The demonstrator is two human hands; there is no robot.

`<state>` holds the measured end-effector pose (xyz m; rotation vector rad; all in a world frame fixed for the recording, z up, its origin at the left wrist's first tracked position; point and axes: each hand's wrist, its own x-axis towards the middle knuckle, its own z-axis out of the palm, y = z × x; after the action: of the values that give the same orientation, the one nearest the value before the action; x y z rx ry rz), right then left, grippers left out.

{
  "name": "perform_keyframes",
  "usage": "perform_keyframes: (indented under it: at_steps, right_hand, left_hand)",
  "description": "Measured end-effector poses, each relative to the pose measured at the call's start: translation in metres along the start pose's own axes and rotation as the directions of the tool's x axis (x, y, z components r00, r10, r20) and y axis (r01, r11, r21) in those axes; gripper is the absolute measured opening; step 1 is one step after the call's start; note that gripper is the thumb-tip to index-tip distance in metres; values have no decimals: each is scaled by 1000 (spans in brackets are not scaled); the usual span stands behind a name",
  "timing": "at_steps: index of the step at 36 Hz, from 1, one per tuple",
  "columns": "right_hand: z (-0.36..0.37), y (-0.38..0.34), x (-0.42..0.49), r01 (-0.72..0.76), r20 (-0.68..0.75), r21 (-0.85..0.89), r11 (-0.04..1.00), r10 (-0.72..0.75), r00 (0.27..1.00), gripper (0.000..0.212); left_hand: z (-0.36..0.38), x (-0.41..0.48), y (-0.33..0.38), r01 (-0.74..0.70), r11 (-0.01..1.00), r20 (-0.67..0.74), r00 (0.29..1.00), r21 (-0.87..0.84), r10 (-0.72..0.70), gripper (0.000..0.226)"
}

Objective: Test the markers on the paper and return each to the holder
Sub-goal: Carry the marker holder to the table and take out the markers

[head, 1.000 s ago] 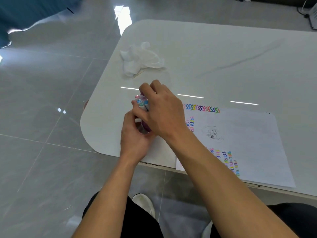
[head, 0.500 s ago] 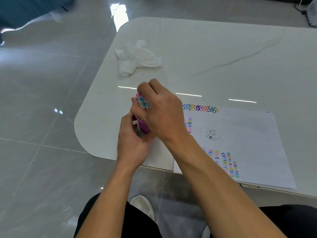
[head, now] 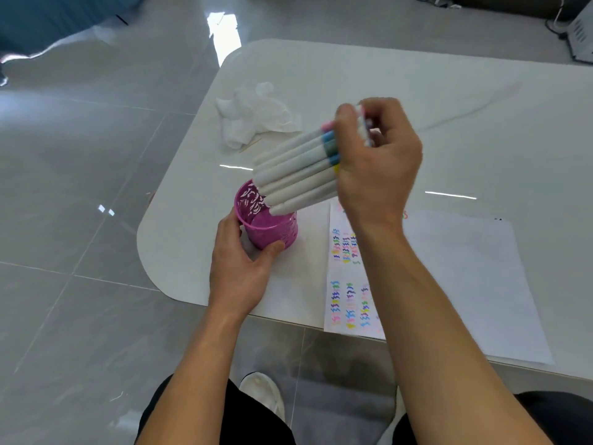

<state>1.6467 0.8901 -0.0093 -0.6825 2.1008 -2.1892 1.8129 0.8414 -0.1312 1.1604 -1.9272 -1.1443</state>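
A magenta perforated holder [head: 272, 234] stands near the table's front left corner, and it looks empty inside. My left hand [head: 239, 268] grips its side from the near left. My right hand [head: 375, 168] holds a bundle of several white markers [head: 298, 171] with coloured caps, lifted clear of the holder and tilted, their lower ends just above its rim. The white paper [head: 449, 277] lies to the right of the holder, with rows of coloured squiggles along its left side.
A crumpled white tissue [head: 253, 118] lies on the white table [head: 417, 101] behind the holder. The table's rounded front edge runs just under my forearms, with grey tiled floor to the left. A white device sits at the far right on the floor.
My right hand has pulled the whole bundle of markers up and out of the holder and tilted it to the right. My left hand stays on the holder.
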Motion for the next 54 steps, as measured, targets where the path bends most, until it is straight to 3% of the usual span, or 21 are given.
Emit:
perform_keyframes:
  at_steps: [8,15,41,54]
  right_hand:
    - [-36,46,10,-289,-160,-14,957,283,946,23]
    - [-26,76,-6,-418,-181,-59,907,402,898,23]
    - [-4,85,-24,-374,-71,-233,898,367,927,28]
    - [-8,97,-38,-154,2,-499,853,178,984,18]
  left_hand:
    - [-1,7,2,1,1000,-13,1000,7,-1,79]
    - [1,10,5,27,1000,-29,999,13,-26,80]
    - [-4,14,12,46,999,-98,994,4,-45,80]
    - [-3,13,17,40,999,-106,994,-15,-42,91]
